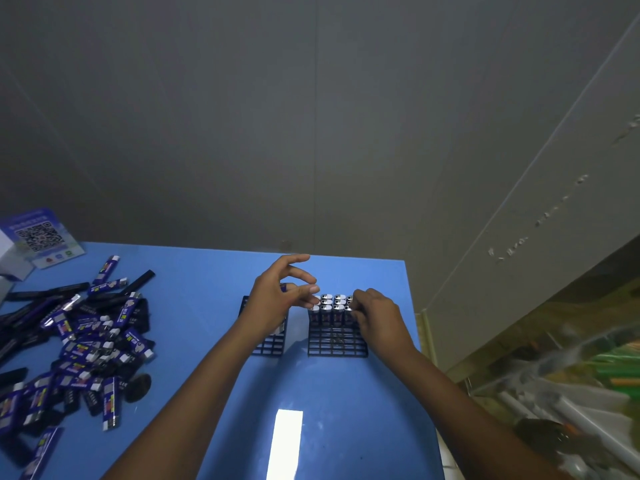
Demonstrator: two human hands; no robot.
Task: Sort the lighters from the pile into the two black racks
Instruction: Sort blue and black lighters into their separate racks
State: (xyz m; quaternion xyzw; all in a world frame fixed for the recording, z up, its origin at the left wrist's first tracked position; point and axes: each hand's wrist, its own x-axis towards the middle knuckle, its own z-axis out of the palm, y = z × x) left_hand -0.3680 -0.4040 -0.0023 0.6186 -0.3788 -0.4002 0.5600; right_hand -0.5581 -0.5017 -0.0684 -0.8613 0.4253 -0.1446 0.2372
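- Here, a blue table [214,341] fills the lower half of the frame; both forearms reach up from the bottom edge toward its far middle.
- Two black racks stand side by side at frame centre: the left rack [268,344] is largely hidden behind the left hand; the right rack [337,337] shows its open grid cells toward the lower edge.
- Upright lighters [330,304] fill the far rows of the right rack, their silver tops packed together; the near rows are bare grid.
- The left hand [277,299] hovers over the left rack, fingers spread and loosely curved, thumb and fingertips apart; whether it holds something dark behind the fingers I cannot tell.
- The right hand [375,315] sits at the right rack's right edge, its fingers curled onto the rightmost lighter [349,304] in the rows; it seems to pinch that one.
- The pile [79,344] of blue-and-white lighters, mixed with black pieces, sprawls over the left side of the table, well apart from the racks.
- A QR card [40,237] stands at the far left edge, above the pile.
- A bright glare patch [285,441] lies on the table near the bottom centre.
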